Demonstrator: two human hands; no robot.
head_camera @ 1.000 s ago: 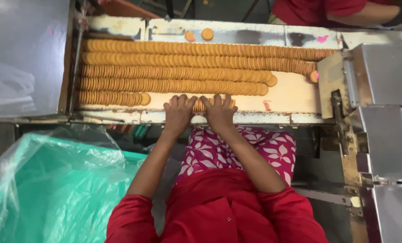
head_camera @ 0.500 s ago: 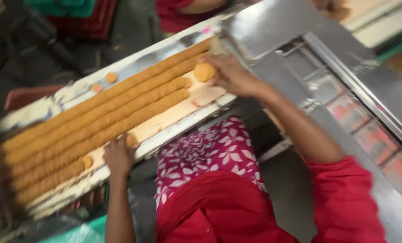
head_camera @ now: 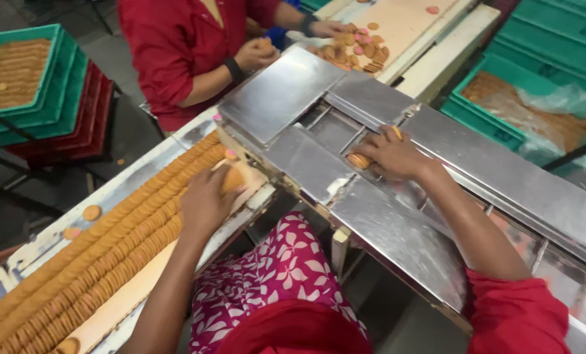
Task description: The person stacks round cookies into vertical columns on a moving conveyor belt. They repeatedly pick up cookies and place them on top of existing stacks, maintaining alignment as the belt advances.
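Note:
Long rows of round golden biscuits point(head_camera: 103, 255) lie on edge on a pale conveyor tray point(head_camera: 126, 295) at the left. My left hand point(head_camera: 204, 200) grips a short stack of biscuits point(head_camera: 234, 178) at the near end of the rows. My right hand point(head_camera: 391, 156) presses another stack of biscuits point(head_camera: 360, 160) into a slot of the steel machine point(head_camera: 306, 164) at the centre right.
Across the machine a co-worker in red point(head_camera: 175, 46) handles biscuits by a second pale tray point(head_camera: 398, 23) of loose ones. Green crates point(head_camera: 18, 72) of biscuits stand at the far left and far right point(head_camera: 529, 98). A few stray biscuits point(head_camera: 91, 212) lie beside the conveyor.
My right hand has carried a stack of biscuits from the tray's end to the machine's slot. My left hand has moved up the rows and closed on a stack. The view has swung right.

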